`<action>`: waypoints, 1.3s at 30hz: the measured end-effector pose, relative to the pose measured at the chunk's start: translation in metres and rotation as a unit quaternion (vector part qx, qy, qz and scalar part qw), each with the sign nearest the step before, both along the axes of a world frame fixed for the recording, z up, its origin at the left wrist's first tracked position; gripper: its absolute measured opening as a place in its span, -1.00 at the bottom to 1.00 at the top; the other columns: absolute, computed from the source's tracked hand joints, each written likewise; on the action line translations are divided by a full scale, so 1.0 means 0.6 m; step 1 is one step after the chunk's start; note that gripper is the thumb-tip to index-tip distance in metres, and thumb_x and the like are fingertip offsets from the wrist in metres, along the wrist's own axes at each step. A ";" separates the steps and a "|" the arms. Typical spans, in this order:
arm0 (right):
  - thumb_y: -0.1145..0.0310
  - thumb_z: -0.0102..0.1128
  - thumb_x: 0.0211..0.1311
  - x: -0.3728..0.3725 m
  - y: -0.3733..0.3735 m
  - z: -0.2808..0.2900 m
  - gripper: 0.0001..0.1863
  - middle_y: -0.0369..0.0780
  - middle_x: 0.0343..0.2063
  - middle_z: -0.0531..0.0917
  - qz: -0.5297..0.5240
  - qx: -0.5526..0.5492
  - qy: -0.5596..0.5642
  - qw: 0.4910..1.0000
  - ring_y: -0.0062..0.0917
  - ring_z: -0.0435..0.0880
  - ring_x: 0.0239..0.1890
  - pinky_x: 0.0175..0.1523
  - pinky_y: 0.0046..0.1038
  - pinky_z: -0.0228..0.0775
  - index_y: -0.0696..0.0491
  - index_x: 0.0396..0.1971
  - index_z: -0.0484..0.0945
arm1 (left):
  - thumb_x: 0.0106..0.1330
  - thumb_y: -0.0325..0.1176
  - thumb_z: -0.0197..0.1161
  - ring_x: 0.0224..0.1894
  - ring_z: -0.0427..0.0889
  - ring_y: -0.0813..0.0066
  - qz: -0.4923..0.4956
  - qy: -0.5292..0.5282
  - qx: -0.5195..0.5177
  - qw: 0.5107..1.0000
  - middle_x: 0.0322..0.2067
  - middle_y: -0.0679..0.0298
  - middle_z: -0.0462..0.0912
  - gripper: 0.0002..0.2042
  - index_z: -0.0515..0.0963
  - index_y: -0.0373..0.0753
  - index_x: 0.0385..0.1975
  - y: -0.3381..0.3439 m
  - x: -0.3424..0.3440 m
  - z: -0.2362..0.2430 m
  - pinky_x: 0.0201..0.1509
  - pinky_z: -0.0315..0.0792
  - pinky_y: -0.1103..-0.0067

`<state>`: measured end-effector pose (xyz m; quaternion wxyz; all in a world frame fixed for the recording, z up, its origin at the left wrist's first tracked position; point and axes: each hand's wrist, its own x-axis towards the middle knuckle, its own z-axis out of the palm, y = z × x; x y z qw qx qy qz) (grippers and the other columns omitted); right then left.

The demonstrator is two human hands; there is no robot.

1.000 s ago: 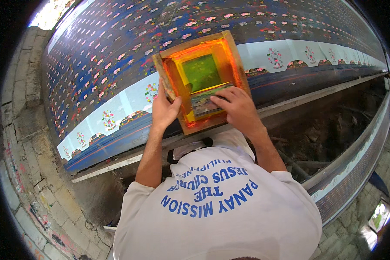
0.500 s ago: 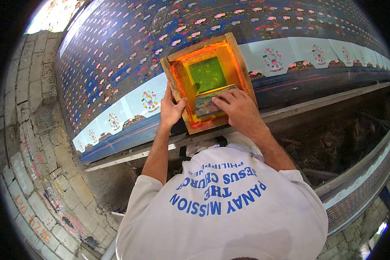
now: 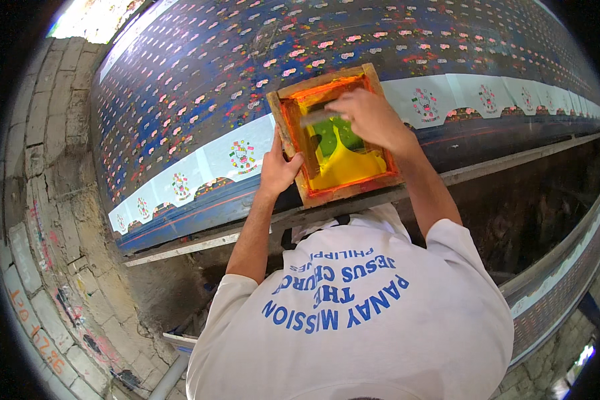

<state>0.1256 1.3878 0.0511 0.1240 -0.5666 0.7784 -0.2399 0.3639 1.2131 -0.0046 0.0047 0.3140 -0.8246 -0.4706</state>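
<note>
The right hand (image 3: 370,120), motion-blurred, partly hides the flat grey blade (image 3: 317,119) clamped in its grip. The left hand (image 3: 281,172) clamps the left side of the rectangular wooden frame (image 3: 321,81), its fingers partly concealed. Compared with earlier, the blade sits farther forward; yellow ink (image 3: 347,168) lies exposed below the right grip.

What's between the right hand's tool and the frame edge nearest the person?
The head view shows a green panel, then yellow paint, between the blurred scraper and the near edge of the wooden frame.
</note>
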 end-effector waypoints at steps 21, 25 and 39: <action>0.59 0.32 0.18 0.044 0.043 0.041 -0.49 -0.16 0.04 0.82 0.082 0.013 -0.010 0.997 -0.11 0.72 0.14 0.27 -0.11 0.59 -0.03 0.16 0.79 | 0.75 0.11 -0.02 -0.48 0.77 0.01 -0.019 0.016 0.049 0.998 -0.47 -0.02 0.78 -0.17 -0.09 -0.37 0.72 -0.014 0.023 -0.002 -0.28 0.62 0.18; 0.56 0.30 0.29 -0.030 -0.025 0.018 -0.55 -0.10 0.05 0.82 0.019 0.018 0.021 0.999 -0.08 0.73 0.18 0.29 -0.09 0.58 0.00 0.17 0.78 | 0.75 0.10 -0.03 -0.30 0.80 -0.18 -0.031 0.053 -0.006 0.998 -0.39 -0.10 0.79 -0.19 -0.04 -0.41 0.70 -0.012 0.022 -0.026 -0.15 0.62 0.09; 0.71 0.24 0.15 0.161 0.126 0.031 -0.43 -0.21 0.12 0.82 -0.057 0.073 -0.004 0.996 -0.18 0.73 0.15 0.28 -0.18 0.61 -0.01 0.17 0.79 | 0.57 0.13 0.25 -0.28 0.84 -0.12 -0.021 0.023 -0.003 0.999 -0.33 -0.10 0.82 -0.04 0.02 -0.46 0.68 -0.014 0.019 -0.041 -0.16 0.68 0.15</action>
